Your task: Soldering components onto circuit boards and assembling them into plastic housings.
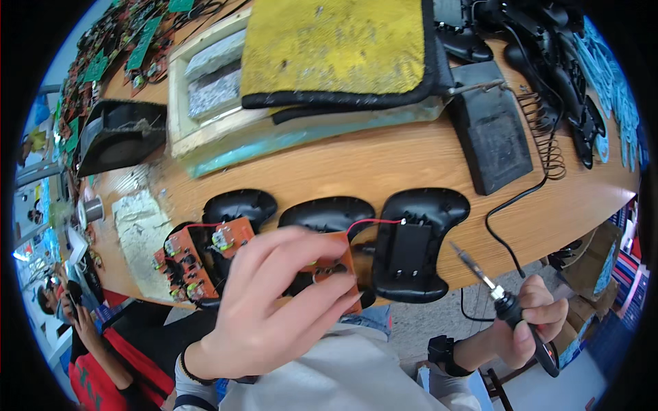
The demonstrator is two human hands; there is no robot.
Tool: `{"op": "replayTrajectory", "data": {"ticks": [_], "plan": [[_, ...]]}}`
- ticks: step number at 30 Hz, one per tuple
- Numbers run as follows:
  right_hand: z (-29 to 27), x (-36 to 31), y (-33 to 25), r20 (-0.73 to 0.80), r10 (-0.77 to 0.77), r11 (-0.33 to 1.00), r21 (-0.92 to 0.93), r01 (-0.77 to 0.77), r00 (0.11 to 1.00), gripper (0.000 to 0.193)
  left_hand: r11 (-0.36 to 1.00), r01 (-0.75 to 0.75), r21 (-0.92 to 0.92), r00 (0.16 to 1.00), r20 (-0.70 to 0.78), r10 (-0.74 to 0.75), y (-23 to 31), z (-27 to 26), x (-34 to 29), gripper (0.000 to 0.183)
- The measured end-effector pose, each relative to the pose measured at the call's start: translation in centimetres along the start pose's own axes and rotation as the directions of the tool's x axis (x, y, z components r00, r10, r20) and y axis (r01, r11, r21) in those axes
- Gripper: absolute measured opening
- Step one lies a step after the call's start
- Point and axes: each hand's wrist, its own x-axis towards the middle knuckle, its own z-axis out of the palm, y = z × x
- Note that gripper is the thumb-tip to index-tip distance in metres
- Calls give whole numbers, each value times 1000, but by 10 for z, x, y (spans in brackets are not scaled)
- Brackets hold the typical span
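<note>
My left hand is closed on an orange circuit board in front of me, its fingers partly covering the board. A red wire runs from near that board to a black game controller shell just to the right. Held in my right hand is a soldering iron, its metal tip pointing up and left, apart from the shell. Left of my left hand, more orange circuit boards lie on or against other black shells. Another shell sits behind my fingers.
A yellow cloth covers much of a wooden box at the back. A black block stands right of it, near a coiled cord. Circuit boards pile up far left, black shells far right. Another person sits at lower left.
</note>
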Motion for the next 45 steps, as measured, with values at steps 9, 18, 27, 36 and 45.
{"op": "replayTrajectory", "data": {"ticks": [9,18,27,36,45], "plan": [[20,-33,9,-239,198,973,164,-161,951,23,964,-91,250,989,137,58,-14,8,-87,29],[64,-41,26,-112,289,911,339,-237,951,26,841,122,-527,982,-61,-181,-1,24,-64,22],[74,-34,20,64,326,876,354,-327,943,26,874,213,-437,977,66,-205,15,30,-11,17],[54,-37,21,-81,334,867,417,-272,939,30,902,265,-342,963,145,-227,17,37,0,16],[10,-44,8,-38,352,874,370,-314,935,32,896,260,-360,962,171,-210,39,12,6,9]]}}
